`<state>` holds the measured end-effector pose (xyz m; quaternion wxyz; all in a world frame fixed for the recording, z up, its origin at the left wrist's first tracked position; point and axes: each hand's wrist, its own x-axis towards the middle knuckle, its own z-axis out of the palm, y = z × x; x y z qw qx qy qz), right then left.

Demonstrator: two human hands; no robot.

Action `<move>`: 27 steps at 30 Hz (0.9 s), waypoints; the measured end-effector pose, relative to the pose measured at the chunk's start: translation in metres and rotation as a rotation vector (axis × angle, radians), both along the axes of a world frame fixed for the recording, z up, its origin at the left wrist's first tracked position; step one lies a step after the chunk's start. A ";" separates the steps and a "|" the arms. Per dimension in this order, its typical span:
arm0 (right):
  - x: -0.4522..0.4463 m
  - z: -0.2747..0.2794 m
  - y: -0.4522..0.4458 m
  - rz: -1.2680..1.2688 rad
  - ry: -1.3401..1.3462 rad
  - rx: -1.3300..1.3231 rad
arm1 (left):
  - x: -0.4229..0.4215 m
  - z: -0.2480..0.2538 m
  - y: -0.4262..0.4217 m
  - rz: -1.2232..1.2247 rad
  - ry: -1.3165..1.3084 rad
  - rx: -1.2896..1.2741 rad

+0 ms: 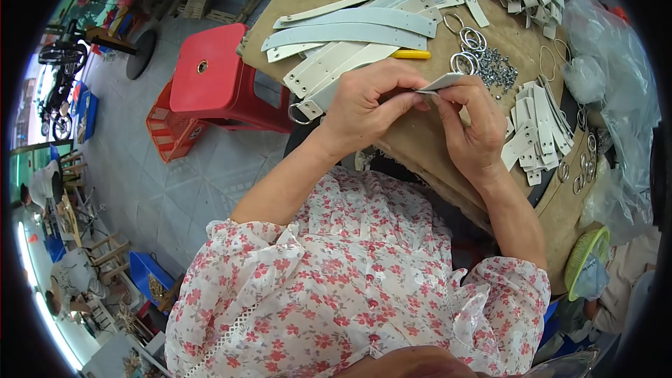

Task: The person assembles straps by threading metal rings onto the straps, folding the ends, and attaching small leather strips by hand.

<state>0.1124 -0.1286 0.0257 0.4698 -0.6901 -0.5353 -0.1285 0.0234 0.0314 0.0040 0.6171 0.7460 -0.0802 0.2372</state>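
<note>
I am holding a small flat white strip [446,82] between both hands, over the near edge of the brown-covered round bench [416,138]. My left hand [369,105] is pinching its near end, thumb against forefinger; my right hand [474,119] is pinching it from the other side, its fingers curling inward. Whether the strip is carrying any metal, I cannot tell: the fingers are hiding its middle.

Beyond my left hand, long pale flat straps [357,22] are lying heaped; one end is holding a silver metal ring [301,113], which I am judging finished at that end. Short white punched strips [539,122] are lying piled beyond my right hand.

Bright loose silver rings [463,63] and scattered small silver rivets [499,70] are lying unused, so I am judging the work partway, with the held piece incomplete.
</note>
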 end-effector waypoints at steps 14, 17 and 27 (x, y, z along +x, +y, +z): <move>0.003 -0.006 0.001 -0.005 0.069 -0.012 | 0.002 -0.003 -0.008 0.078 -0.014 -0.122; -0.003 -0.002 0.005 0.006 0.272 0.066 | 0.003 -0.006 -0.007 0.053 -0.032 -0.213; 0.004 -0.003 0.000 0.023 0.166 -0.063 | -0.003 0.000 -0.003 -0.053 0.121 -0.157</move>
